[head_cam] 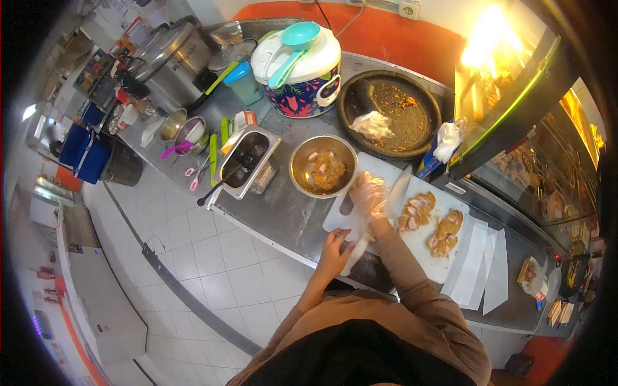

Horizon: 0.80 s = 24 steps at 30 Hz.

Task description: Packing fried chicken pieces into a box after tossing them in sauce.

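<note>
My right hand (pixel 371 195), in a clear plastic glove, is over the left end of a white cutting board (pixel 437 268), just right of a steel bowl (pixel 294 169) with pieces of cooked meat (pixel 327 176). My bare left hand (pixel 335 251) is at the board's near edge, fingers slightly apart, beside a whitish, limp item (pixel 356 256); whether it touches this is unclear. A knife blade (pixel 400 186) lies on the board beside my right hand. Two portions of sliced meat (pixel 416 211), (pixel 445 234) lie farther right. What my right fingers touch is hidden.
A stone mortar (pixel 415 120) with a crumpled plastic bag stands behind the board. A patterned rice cooker (pixel 301 99), a steel container (pixel 248 161) with dark contents and a ladle, and scissors (pixel 195 176) stand or lie leftward. White paper sheets (pixel 475 270) lie right, below a lit glass display case (pixel 536 169).
</note>
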{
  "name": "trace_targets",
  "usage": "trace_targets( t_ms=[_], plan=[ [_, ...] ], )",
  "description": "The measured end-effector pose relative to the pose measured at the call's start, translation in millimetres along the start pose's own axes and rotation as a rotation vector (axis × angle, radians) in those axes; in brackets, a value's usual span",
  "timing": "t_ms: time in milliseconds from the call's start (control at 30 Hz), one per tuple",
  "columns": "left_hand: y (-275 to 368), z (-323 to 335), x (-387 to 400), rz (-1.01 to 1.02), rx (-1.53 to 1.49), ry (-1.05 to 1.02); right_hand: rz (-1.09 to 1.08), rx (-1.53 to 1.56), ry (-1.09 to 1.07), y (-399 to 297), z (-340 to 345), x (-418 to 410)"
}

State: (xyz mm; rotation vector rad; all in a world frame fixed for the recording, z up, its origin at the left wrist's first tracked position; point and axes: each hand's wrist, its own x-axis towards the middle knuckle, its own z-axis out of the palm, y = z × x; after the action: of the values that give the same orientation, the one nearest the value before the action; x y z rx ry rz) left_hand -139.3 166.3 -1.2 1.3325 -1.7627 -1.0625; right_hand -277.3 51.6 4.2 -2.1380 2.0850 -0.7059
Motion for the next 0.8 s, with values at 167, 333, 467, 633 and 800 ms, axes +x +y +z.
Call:
trace_targets(
  t_ms=[167, 333, 467, 633, 800],
  plan=[
    [-30, -44, -6, -0.102, -0.101, 0.080, 0.195, 0.021, -0.112, 2, 20, 7],
    [-54, -87, -12, -0.193, -0.161, 0.225, 0.299, 0.477, 0.242, -3, -14, 13],
    [-69, -97, 2, -0.206, -0.250, 0.205, 0.095, 0.513, 0.349, -23, -37, 30],
    [-68, -102, 21, -0.146, -0.328, 0.158, 0.095, 0.786, 0.206, -57, -56, 25],
    [-59, -97, 26, -0.198, -0.404, 0.068, 0.182, 1.136, 0.273, -48, -56, -12]
  ],
)
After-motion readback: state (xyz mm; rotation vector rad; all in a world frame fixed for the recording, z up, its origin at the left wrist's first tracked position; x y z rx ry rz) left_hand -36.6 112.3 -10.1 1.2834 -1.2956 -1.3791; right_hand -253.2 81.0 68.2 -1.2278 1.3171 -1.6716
